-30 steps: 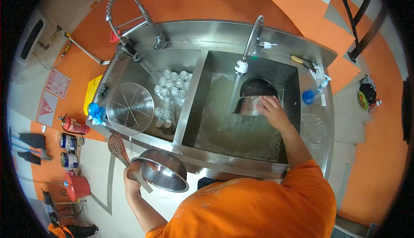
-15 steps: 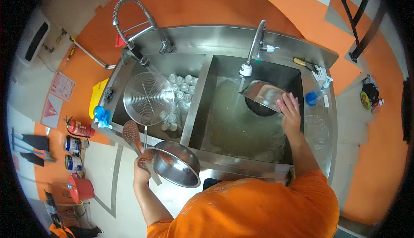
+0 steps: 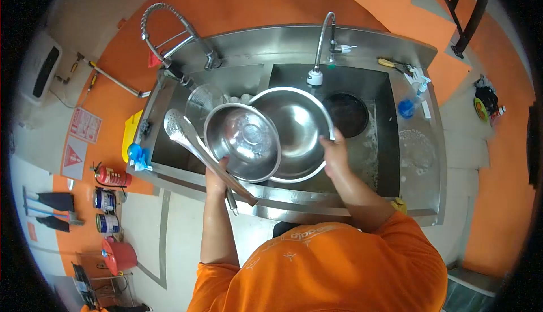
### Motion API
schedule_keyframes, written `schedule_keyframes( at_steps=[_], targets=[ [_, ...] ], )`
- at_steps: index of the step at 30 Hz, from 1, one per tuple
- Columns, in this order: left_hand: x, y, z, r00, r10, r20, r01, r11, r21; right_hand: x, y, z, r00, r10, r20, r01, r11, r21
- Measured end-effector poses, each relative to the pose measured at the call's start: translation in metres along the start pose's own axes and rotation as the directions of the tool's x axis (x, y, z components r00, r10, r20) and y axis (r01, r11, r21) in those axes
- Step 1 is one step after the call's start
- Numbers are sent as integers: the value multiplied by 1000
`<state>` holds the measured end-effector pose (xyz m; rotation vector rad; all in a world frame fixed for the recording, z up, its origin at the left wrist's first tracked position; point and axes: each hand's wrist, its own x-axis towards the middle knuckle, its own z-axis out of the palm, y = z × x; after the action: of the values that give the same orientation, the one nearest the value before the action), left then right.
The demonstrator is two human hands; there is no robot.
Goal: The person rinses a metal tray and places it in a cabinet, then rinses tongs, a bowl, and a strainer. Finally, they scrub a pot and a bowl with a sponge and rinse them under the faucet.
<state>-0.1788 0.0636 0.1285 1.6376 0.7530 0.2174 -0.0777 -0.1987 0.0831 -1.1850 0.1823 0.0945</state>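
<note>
Indoor light, fairly bright; source out of view, direction uncertain. Larger bowl (image 3: 297, 122): white glare patch inside, bright rim. Smaller bowl (image 3: 235, 136): broken highlights, some streaky. Steel worktop (image 3: 416, 176) gives softer, greyish sheen. Right basin wall (image 3: 388, 142) much darker; black round pan (image 3: 345, 115) nearly lost in shade. Orange wall (image 3: 271, 1) deep-toned at top centre, lighter toward right. Strong fisheye: sink back edge bows, outer objects lean and stretch. Corners black, speckled with noise. Strainer (image 3: 205, 101) soft, mesh smeared. Wall sign (image 3: 86, 126) lettering unreadable.
</note>
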Motion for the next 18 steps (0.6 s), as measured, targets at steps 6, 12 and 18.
schedule_keyframes(
  at_steps=[6, 12, 18],
  targets=[
    [-5, 1, 12, 994, 103, 21, -105, 984, 141, -22, 4, 28, 995, 43, 87, -51, 994, 101],
    [-7, -8, 11, 1000, 3, -25, -1, 995, 102, -26, 16, 37, 984, -42, 173, 33, 998, 54],
    [0, -22, -4, 971, -225, 86, 236, 959, -158, -29, -14, 45, 967, -54, 247, 8, 983, 185]
  ],
)
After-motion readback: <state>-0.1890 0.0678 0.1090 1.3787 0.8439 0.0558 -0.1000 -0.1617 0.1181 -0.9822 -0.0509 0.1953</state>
